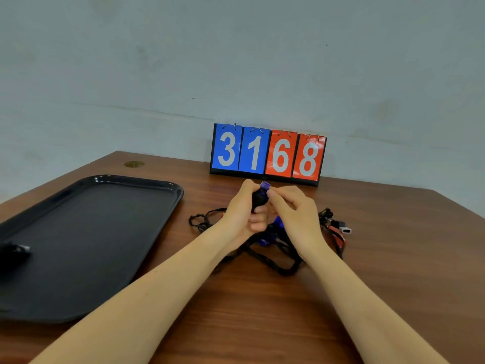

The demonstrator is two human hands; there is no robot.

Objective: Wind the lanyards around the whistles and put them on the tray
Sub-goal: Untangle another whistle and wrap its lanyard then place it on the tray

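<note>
Both hands meet at frame centre, raised above the table [262, 311]; left hand [242, 211] has fingers curled round a purple whistle [264, 187] whose body is wrapped in black lanyard [258, 199], purple mouthpiece poking out the top; right hand [294, 212] pinches at the whistle's top right with thumb and forefinger, other fingers curled; under the hands, centre frame, a loose tangle of black cords [273, 258] with blue whistles [278, 224] in it; right of that a red whistle [337, 232] and a white-tipped one [345, 229]; black tray [105, 232] at left, touching nothing in the pile; on it at far left edge a dark wound bundle [14, 252], blurred; scoreboard [267, 153] reading 3168 at upper centre against the wall.
</note>
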